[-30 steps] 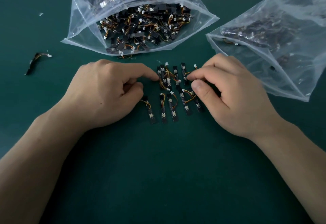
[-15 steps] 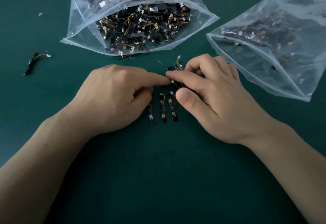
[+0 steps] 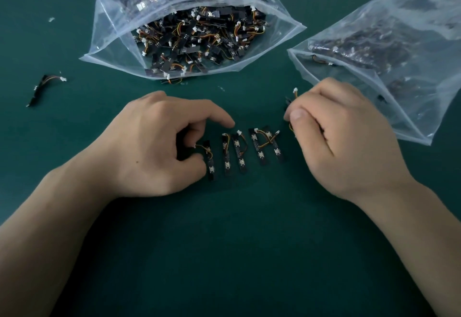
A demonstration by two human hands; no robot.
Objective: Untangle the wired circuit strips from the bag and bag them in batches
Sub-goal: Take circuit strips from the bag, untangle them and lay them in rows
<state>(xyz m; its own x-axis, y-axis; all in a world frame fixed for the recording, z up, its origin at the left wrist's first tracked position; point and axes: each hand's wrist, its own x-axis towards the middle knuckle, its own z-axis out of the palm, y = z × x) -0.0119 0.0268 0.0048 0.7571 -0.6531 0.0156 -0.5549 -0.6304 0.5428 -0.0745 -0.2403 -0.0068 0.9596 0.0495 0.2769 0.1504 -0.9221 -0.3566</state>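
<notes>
Green matting (image 3: 224,254) covers the work surface in the head view, the only view supplied. Five sorted strips (image 3: 243,153) lie side by side between the hands, long axes running roughly toward and away from the person; the two rightmost have crossed wires. The left hand (image 3: 154,147) is curled, thumb and fingers touching the leftmost strip (image 3: 210,164); whether it pinches that strip cannot be told. The right hand (image 3: 331,137) is closed on a small bundle of strips (image 3: 290,102), lifted just beside the mouth of the receiving bag (image 3: 399,50), which lies to its right. The right hand is therefore nearer for bagging. The supply bag (image 3: 189,42) sits open beyond the row. A stray strip (image 3: 42,87) lies far left.
</notes>
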